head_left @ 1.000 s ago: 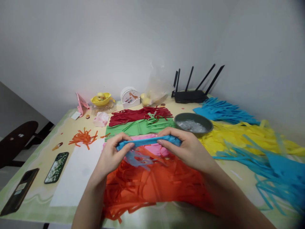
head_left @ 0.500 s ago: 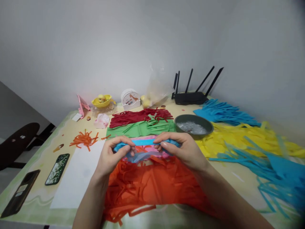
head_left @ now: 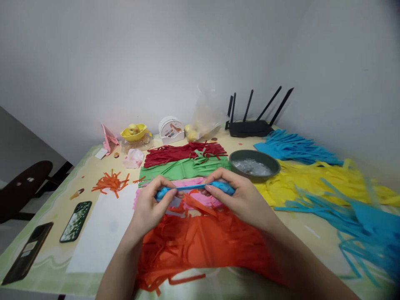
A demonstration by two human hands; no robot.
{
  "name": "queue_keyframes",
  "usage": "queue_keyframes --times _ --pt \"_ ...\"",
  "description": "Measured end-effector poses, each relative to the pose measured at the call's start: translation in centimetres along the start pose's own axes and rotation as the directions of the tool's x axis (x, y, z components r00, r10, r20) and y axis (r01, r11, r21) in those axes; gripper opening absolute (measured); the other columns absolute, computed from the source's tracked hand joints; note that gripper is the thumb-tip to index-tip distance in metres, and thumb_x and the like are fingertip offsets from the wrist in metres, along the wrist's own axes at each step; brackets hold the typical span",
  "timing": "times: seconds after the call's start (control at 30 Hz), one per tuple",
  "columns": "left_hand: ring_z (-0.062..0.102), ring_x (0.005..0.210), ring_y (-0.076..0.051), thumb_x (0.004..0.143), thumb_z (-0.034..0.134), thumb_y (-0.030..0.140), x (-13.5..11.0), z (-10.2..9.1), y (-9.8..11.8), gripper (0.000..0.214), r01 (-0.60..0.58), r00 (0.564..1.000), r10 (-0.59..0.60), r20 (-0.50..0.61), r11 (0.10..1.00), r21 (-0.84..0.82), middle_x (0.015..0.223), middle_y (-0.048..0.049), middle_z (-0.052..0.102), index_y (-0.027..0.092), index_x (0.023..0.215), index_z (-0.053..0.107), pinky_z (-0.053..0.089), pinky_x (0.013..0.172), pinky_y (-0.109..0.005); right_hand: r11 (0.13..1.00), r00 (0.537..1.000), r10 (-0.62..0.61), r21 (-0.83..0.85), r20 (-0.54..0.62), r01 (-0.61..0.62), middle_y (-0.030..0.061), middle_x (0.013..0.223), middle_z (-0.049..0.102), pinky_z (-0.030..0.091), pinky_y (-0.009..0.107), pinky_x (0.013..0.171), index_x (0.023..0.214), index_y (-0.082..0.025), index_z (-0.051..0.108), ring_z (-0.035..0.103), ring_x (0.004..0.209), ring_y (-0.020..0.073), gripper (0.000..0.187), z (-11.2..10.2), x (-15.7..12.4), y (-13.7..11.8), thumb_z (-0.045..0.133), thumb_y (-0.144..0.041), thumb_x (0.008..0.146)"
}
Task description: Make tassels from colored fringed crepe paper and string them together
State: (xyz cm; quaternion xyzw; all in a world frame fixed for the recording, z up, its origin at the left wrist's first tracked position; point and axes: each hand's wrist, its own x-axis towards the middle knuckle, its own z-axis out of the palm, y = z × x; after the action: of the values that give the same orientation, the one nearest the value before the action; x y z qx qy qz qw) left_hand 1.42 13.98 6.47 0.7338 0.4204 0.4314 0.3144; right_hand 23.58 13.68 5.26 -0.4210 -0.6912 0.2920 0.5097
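Both my hands hold one blue fringed paper strip (head_left: 191, 188), rolled thin and stretched level between them just above the table. My left hand (head_left: 152, 207) pinches its left end, my right hand (head_left: 240, 196) pinches its right end. Under the hands lies an orange fringed paper sheet (head_left: 203, 243). Just behind them sits a pink fringed sheet (head_left: 200, 197), then a green one (head_left: 184, 168) and a dark red one (head_left: 183, 151).
A dark bowl (head_left: 254, 163) stands right of the hands. Yellow fringes (head_left: 315, 179) and blue fringes (head_left: 359, 221) cover the right side. A white sheet (head_left: 100, 229), two phones (head_left: 75, 215) (head_left: 26, 253) and orange scraps (head_left: 109, 181) lie left. A router (head_left: 250, 125) stands at the back.
The loose blue fringes that hung below the strip have been gathered in; the strip is now thinner and tighter between my hands. The hands stayed in nearly the same place.
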Motion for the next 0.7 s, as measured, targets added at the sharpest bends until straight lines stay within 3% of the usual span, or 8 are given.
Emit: queue_keyframes --times 0.07,0.17,0.4,0.53,0.6,0.7 --pt "0.067 0.067 -0.016 0.085 0.062 0.031 0.0 0.0 -0.1 0.015 0.070 0.997 -0.065 0.028 0.980 -0.187 0.078 -0.0051 0.072 0.016 0.088 0.060 0.055 0.067 -0.029 0.985 0.999 0.021 0.170 0.037 -0.027 0.0030 0.074 0.070 0.054 0.024 0.060 0.087 -0.017 0.064 0.067 0.066 0.0155 0.015 0.0 0.1 0.1 0.062 -0.032 0.084" --pt "0.069 0.066 -0.018 0.083 0.064 0.030 0.2 -0.1 -0.2 0.018 0.088 0.996 -0.082 0.034 0.950 -0.300 0.076 -0.0070 0.073 0.014 0.091 0.068 0.056 0.066 -0.030 0.951 0.998 -0.011 0.310 0.062 -0.009 0.0051 0.076 0.073 0.056 0.025 0.063 0.091 -0.017 0.072 0.069 0.068 0.0162 0.018 0.1 0.3 0.3 0.063 -0.030 0.082" --pt "0.068 0.071 -0.020 0.081 0.065 0.023 0.5 0.0 -0.9 0.012 0.018 1.000 -0.012 0.018 0.901 -0.433 0.067 -0.0068 0.072 0.017 0.080 0.076 0.053 0.064 -0.029 0.937 0.993 -0.105 0.340 0.058 0.079 0.0058 0.073 0.072 0.053 0.025 0.057 0.074 -0.019 0.077 0.065 0.063 0.0153 0.015 0.1 0.7 0.7 0.062 -0.021 0.076" --pt "0.067 0.076 -0.021 0.083 0.061 0.022 0.6 -0.4 -1.0 0.015 -0.015 1.000 0.022 0.014 0.939 -0.343 0.068 -0.0076 0.072 0.016 0.080 0.075 0.053 0.069 -0.031 0.957 0.984 -0.176 0.242 0.035 0.163 0.0053 0.075 0.073 0.052 0.025 0.059 0.076 -0.019 0.076 0.066 0.066 0.0156 0.019 0.0 0.7 0.8 0.058 -0.014 0.076" --pt "0.067 0.081 -0.022 0.083 0.059 0.019 0.5 -1.0 -0.7 0.015 -0.032 0.995 0.049 0.086 0.981 -0.191 0.079 -0.0088 0.073 0.016 0.081 0.073 0.053 0.075 -0.033 0.958 0.965 -0.262 0.129 0.025 0.256 0.0047 0.077 0.073 0.054 0.026 0.065 0.078 -0.019 0.076 0.067 0.072 0.0162 0.023 -0.1 0.7 0.9 0.054 -0.010 0.078" --pt "0.061 0.109 -0.025 0.083 0.058 0.016 0.3 -1.5 0.0 0.013 -0.123 0.977 0.105 0.185 0.988 0.092 0.108 -0.0102 0.071 0.017 0.087 0.071 0.043 0.098 -0.041 0.913 0.911 -0.403 -0.030 0.082 0.407 0.0044 0.080 0.073 0.054 0.029 0.072 0.083 -0.020 0.074 0.068 0.077 0.0168 0.027 -0.1 0.6 1.1 0.051 -0.007 0.079"
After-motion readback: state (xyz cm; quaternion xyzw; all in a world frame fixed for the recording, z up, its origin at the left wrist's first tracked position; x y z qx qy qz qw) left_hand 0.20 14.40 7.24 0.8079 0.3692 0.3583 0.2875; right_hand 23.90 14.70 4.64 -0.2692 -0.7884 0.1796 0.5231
